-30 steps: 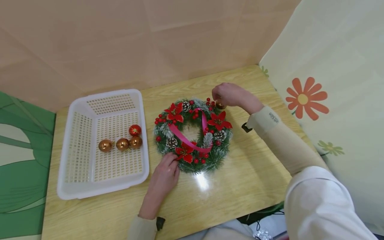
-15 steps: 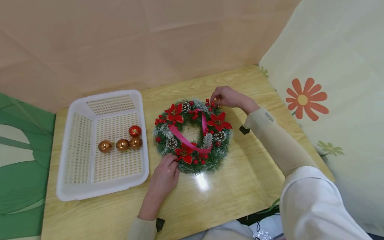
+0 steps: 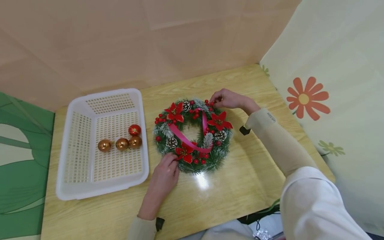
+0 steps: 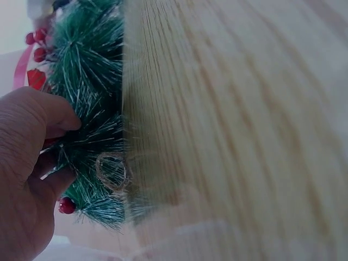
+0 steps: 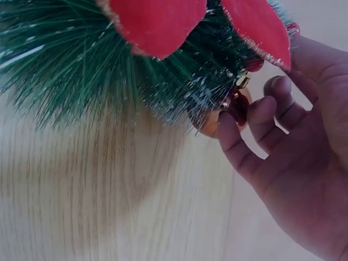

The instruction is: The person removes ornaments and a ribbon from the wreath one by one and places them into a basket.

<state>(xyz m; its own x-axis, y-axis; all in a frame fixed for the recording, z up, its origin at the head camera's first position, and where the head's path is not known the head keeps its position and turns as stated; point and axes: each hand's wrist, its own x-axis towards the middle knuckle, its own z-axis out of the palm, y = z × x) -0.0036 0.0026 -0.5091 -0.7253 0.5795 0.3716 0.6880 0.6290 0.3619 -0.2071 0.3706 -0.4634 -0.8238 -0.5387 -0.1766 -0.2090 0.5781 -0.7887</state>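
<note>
Since the round green wreath (image 3: 216, 156), trimmed with red cloth flowers (image 3: 220, 121) and a pink satin ribbon (image 3: 180, 135), lies flat on the pale wood-grained desk (image 3: 246, 186), it offers no long axis; its rim spans the space between the left hand (image 3: 165, 175) and the right hand (image 3: 231, 99). A shiny copper-coloured ball (image 5: 205, 123) sits against the far-right edge, nearer the right hand. That hand reaches in from the right, fingers curled, one tip at the ball; thumb and forefinger appear to pinch the wreath's fringe, though a petal hides their tips. The left hand pinches greenery at the near-left rim. Beyond it, a white perforated plastic basket (image 3: 146, 143) holds three copper-coloured balls (image 3: 122, 144) and one red ball (image 3: 134, 130).
</note>
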